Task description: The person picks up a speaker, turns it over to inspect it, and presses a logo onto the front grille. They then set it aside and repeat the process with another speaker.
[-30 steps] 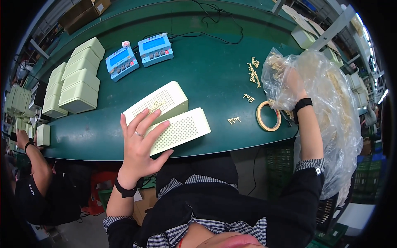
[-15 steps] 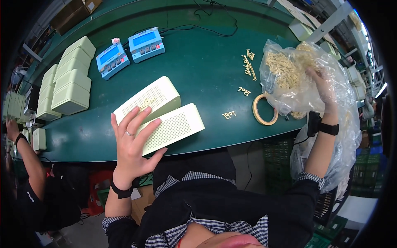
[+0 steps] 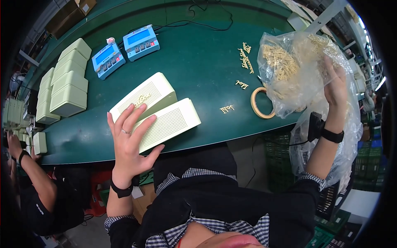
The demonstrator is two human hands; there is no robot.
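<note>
Two pale green box-shaped cases with perforated faces lie side by side at a slant: a rear case (image 3: 160,87) and a front case (image 3: 175,124). My left hand (image 3: 131,142) rests across their left ends, fingers spread and thumb apart. Just beyond its fingertips, small gold script-letter cutouts (image 3: 143,99) lie on the rear case. On the right, my right hand (image 3: 337,84) grips the clear plastic bag (image 3: 295,97), its fingertips partly veiled by the film. Many gold cutouts (image 3: 281,62) are heaped inside the bag.
Loose script cutouts (image 3: 242,84) and a tape roll (image 3: 253,103) lie left of the bag. Two blue devices with screens (image 3: 141,43) stand at the back, beside stacked pale green cases (image 3: 68,93). At far left, another person's arm (image 3: 39,173) reaches to the table.
My right hand has shifted right and slightly down at the bag, and the film around it has moved. My left hand stays on the cases. The other person's arm has moved.
</note>
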